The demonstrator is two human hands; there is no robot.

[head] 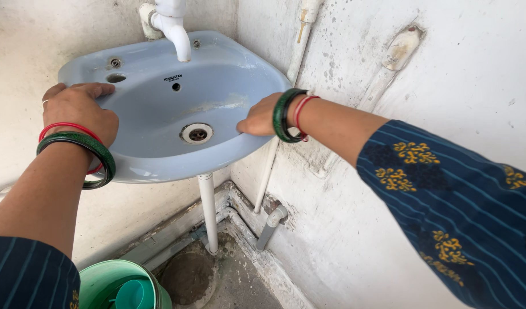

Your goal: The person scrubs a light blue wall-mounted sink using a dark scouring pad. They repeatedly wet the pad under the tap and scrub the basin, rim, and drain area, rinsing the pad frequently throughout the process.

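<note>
A pale blue corner wash basin (160,166) is fixed to the wall, with a white tap (174,26) over it and a metal drain (197,134) in its bowl. My left hand (79,109) rests on the basin's left rim, fingers curled over the edge. My right hand (259,118) reaches into the bowl from the right, with its fingers pressed on the inner surface near the drain. Both wrists wear green and red bangles. Whether the right hand holds anything cannot be seen.
A white drain pipe (208,212) drops from the basin to the floor. More white pipes (268,171) run down the stained right wall. A green bucket (111,280) with a teal mug (134,294) inside stands on the floor at lower left.
</note>
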